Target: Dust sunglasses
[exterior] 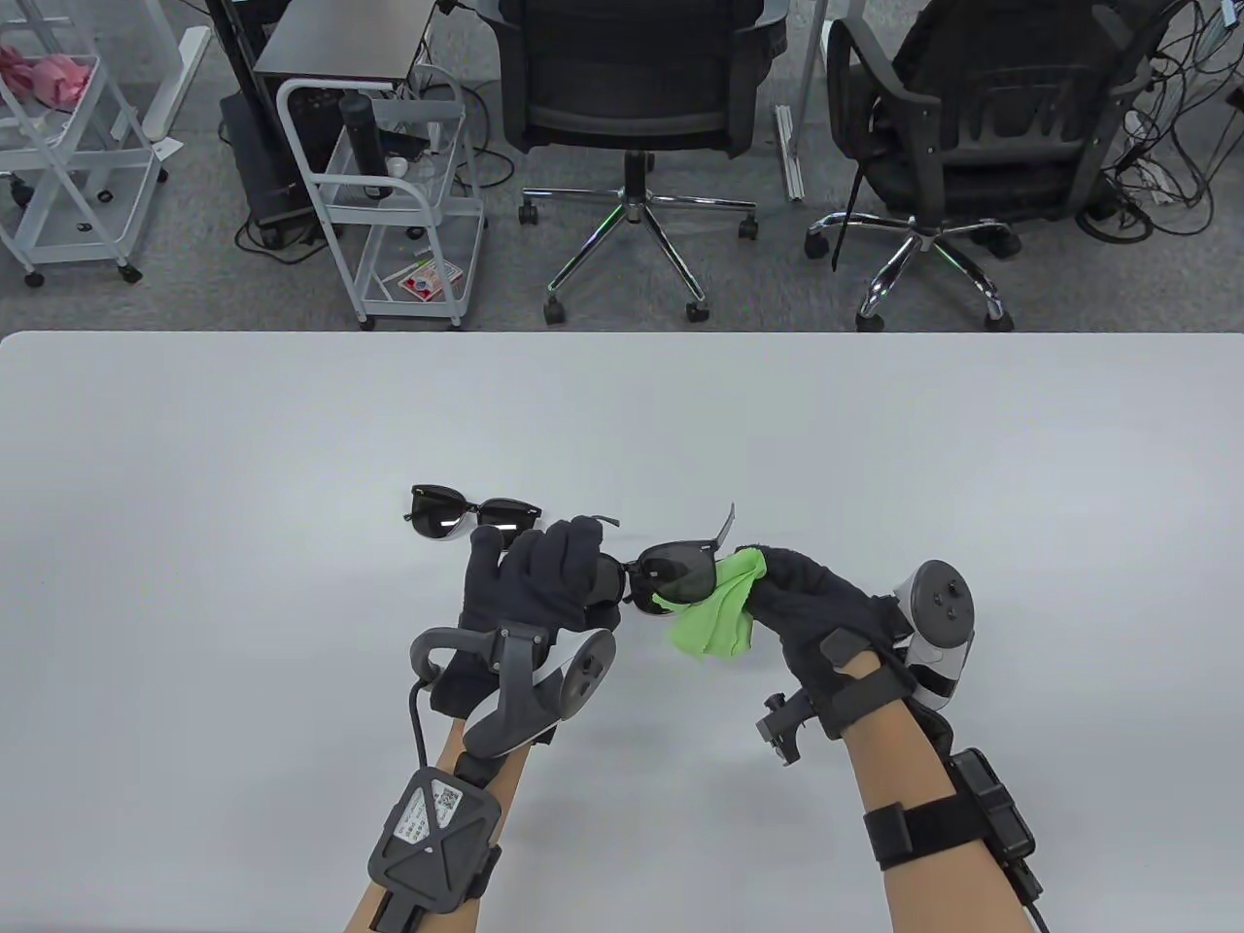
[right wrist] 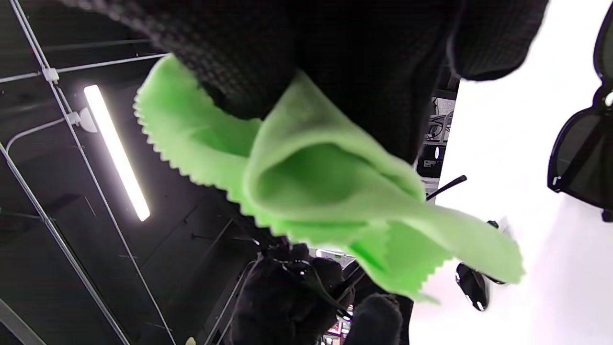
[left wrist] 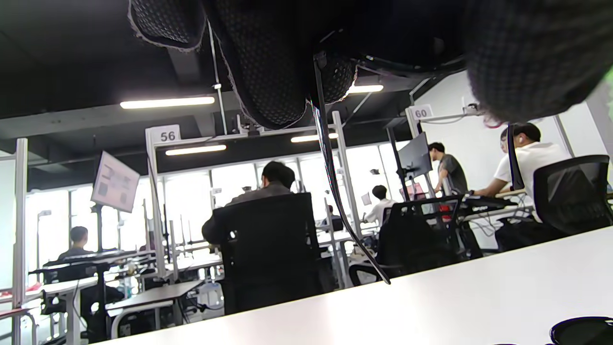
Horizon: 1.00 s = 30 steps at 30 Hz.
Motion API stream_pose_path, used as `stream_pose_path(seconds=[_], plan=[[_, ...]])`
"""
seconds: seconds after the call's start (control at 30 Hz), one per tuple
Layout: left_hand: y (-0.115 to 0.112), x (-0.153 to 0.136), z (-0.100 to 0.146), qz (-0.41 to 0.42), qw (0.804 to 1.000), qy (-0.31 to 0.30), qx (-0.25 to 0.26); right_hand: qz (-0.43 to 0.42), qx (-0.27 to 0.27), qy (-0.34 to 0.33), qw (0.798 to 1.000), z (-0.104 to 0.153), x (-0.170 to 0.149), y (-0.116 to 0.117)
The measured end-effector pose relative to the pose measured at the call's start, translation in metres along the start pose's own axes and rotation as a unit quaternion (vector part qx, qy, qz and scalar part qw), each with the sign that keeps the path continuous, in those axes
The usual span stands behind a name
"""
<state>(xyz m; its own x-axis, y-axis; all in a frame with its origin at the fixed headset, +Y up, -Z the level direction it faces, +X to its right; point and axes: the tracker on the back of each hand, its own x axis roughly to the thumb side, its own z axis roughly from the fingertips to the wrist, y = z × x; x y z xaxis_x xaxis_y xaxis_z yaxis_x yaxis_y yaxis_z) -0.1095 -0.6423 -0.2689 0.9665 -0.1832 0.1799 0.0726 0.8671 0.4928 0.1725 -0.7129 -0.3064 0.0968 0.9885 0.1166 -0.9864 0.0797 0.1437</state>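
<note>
Sunglasses (exterior: 671, 573) are held up above the white table (exterior: 292, 437), between the two gloved hands near the middle of the near side. To the left and slightly farther away, a second pair of glasses (exterior: 471, 515) lies flat on the table, just beyond the left hand (exterior: 539, 583). That hand grasps the left part of the held pair, fingers wrapped around the frame. The exposed dark lens faces the right hand (exterior: 816, 612), which pinches a green cloth (exterior: 714, 612) bunched against the lens's right edge. One temple arm of the held pair sticks up and away above the cloth.
</note>
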Motion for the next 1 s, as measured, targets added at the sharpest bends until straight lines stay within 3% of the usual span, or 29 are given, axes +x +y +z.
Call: stream_pose_path(seconds=[0.13, 0.23, 0.4, 0.63, 0.73, 0.8, 1.0], plan=[[0.001, 0.004, 0.000, -0.033, 0.999, -0.008, 0.006, -0.025, 0.016, 0.001, 1.000, 0.000, -0.001, 0.002], [0.000, 0.001, -0.001, -0.064, 0.998, 0.024, 0.007, -0.031, 0.028, 0.000, 0.999, 0.000, 0.000, 0.004], [-0.002, 0.001, -0.001, -0.057, 0.998, 0.014, 0.003, -0.024, 0.049, -0.002, 0.999, -0.002, -0.001, 0.008], [-0.002, 0.003, -0.001, -0.046, 0.999, 0.007, 0.013, -0.028, 0.007, 0.013, 1.000, 0.001, -0.003, 0.006], [0.001, 0.002, -0.001, -0.040, 0.999, 0.024, 0.024, -0.016, -0.044, 0.010, 0.999, 0.004, 0.000, 0.004], [0.000, 0.003, 0.000, -0.042, 0.999, 0.013, 0.018, -0.035, 0.002, 0.001, 0.999, 0.002, 0.001, 0.006], [0.003, 0.012, 0.001, -0.055, 0.998, -0.004, 0.029, -0.039, 0.040, 0.013, 0.998, 0.000, -0.002, 0.014]])
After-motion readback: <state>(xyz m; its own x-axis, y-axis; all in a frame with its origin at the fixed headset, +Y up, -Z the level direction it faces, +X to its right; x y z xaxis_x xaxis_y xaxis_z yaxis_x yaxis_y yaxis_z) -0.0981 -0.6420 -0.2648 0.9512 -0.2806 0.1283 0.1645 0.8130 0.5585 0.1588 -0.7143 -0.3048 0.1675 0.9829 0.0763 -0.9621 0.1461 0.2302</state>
